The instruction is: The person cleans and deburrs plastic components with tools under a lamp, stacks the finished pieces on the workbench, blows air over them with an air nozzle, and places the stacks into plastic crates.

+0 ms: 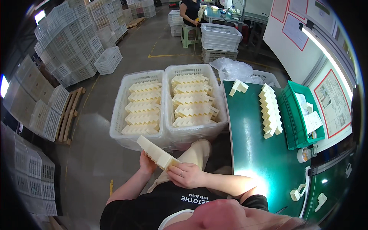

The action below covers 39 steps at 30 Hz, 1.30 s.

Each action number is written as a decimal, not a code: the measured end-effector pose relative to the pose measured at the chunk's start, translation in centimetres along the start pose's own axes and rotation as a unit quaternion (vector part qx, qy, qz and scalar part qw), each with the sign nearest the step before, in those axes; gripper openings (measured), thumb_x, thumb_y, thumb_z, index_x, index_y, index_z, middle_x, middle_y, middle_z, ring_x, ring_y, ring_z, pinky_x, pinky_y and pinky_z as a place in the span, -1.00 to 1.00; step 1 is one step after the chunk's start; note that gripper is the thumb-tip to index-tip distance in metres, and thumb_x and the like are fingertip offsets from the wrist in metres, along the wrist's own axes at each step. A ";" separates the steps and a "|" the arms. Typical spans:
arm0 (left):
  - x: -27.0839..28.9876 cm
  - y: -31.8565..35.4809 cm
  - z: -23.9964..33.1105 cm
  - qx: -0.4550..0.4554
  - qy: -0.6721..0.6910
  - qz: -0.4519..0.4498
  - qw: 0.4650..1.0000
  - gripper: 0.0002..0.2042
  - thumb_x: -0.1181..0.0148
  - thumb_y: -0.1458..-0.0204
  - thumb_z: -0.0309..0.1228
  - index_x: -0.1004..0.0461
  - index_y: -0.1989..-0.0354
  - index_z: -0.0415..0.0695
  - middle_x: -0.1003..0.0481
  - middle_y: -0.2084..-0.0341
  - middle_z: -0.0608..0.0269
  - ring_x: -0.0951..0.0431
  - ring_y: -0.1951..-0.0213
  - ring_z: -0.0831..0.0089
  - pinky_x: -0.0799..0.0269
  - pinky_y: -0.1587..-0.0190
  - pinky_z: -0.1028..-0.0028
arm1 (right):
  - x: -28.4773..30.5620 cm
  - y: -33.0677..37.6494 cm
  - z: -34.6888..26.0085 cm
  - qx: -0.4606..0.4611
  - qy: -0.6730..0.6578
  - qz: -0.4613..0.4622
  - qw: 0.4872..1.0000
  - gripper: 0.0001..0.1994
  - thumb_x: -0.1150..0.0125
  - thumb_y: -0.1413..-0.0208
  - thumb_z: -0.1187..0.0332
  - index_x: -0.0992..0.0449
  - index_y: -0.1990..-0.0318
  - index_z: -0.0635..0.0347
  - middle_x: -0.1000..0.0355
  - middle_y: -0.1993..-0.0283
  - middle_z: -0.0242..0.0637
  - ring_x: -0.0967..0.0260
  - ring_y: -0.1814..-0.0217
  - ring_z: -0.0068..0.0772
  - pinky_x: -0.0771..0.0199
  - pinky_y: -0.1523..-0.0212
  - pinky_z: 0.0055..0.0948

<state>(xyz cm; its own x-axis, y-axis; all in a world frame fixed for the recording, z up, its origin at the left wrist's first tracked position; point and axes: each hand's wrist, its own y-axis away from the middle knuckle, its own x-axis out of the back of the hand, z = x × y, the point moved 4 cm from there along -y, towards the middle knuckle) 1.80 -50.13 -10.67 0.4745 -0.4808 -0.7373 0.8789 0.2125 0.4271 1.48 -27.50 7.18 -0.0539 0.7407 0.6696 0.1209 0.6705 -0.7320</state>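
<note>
My left hand (148, 163) and my right hand (186, 174) grip the two ends of a row of cream plastic parts (154, 151), held tilted above my lap. The parts nest together in a stepped block. My left fingers are partly hidden behind it; my right fingers wrap its near end. Just beyond, two film-lined white crates, a left crate (138, 143) and a right crate (193, 135), hold several similar cream rows (142, 107). On the green bench (249, 142) at right lie another cream row (270, 111) and a single angled cream part (239, 87).
A green plastic basket (288, 132) with papers and small jars (304, 154) line the bench's right side. Loose cream pieces (296, 193) lie near its front. Stacked white crates (69, 42) and wooden pallets (70, 117) stand at left. Another person (189, 13) sits far ahead.
</note>
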 end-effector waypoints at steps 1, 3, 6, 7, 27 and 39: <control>0.3 -0.1 -0.1 -0.003 0.002 0.004 1.000 -0.57 0.35 -0.28 -0.11 -0.39 -0.04 -0.08 -0.52 0.10 0.23 -0.50 -0.01 0.23 -0.37 -0.13 0.18 | -0.1 0.1 -0.1 0.002 -0.002 -0.003 1.000 -0.74 -0.26 0.02 0.31 -0.54 0.17 0.21 -0.45 0.11 -0.31 -0.45 0.12 -0.37 -0.49 0.21 -0.46; 1.1 -0.8 -0.5 0.005 0.013 0.016 1.000 -0.54 0.29 -0.25 -0.04 -0.35 -0.08 -0.09 -0.48 0.04 0.10 -0.47 -0.03 0.08 -0.33 -0.16 0.01 | -0.1 0.2 0.0 0.007 -0.003 -0.008 1.000 -0.73 -0.27 0.03 0.31 -0.54 0.16 0.21 -0.46 0.11 -0.32 -0.45 0.12 -0.38 -0.49 0.21 -0.47; 0.9 -0.8 -0.9 0.016 0.024 -0.043 0.999 -0.51 0.28 -0.24 0.00 -0.34 -0.11 -0.08 -0.46 0.00 0.08 -0.45 -0.05 0.04 -0.31 -0.17 -0.01 | 0.1 0.1 -0.3 0.019 0.010 -0.012 1.000 -0.72 -0.28 0.05 0.32 -0.55 0.16 0.20 -0.47 0.12 -0.32 -0.46 0.11 -0.39 -0.48 0.21 -0.49; 0.6 -0.7 -1.0 0.018 0.026 -0.046 0.998 -0.51 0.28 -0.24 0.00 -0.34 -0.11 -0.08 -0.46 0.00 0.08 -0.45 -0.05 0.04 -0.31 -0.17 -0.01 | 0.2 0.0 -0.3 0.026 0.024 -0.013 0.999 -0.71 -0.28 0.06 0.32 -0.55 0.16 0.20 -0.47 0.12 -0.32 -0.46 0.11 -0.39 -0.48 0.21 -0.50; 0.8 -6.2 4.9 -0.016 0.107 -0.038 0.993 -0.48 0.27 -0.25 0.03 -0.28 -0.17 -0.10 -0.44 0.00 0.14 -0.48 -0.01 0.16 -0.42 -0.10 0.10 | -6.8 -6.3 1.8 0.091 0.112 -0.115 0.983 -0.70 -0.20 -0.01 0.30 -0.55 0.09 0.17 -0.46 0.05 -0.30 -0.43 -0.02 -0.39 -0.43 0.04 -0.52; 5.2 -11.2 7.6 -0.081 0.091 -0.097 0.988 -0.60 0.19 -0.28 -0.15 -0.31 -0.12 -0.16 -0.47 0.06 0.14 -0.53 0.07 0.25 -0.51 0.02 0.25 | -11.7 -10.6 3.2 0.084 0.085 -0.107 0.987 -0.73 -0.28 0.03 0.28 -0.57 0.15 0.10 -0.47 0.06 -0.33 -0.45 0.07 -0.42 -0.43 0.14 -0.53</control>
<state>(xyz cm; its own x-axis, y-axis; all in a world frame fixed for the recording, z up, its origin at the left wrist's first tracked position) -5.92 -61.44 -15.29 0.2848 -0.3687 -0.8849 0.9433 0.2720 0.1902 -2.36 -43.11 6.68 0.1094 0.5732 0.8121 -0.0426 0.8189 -0.5723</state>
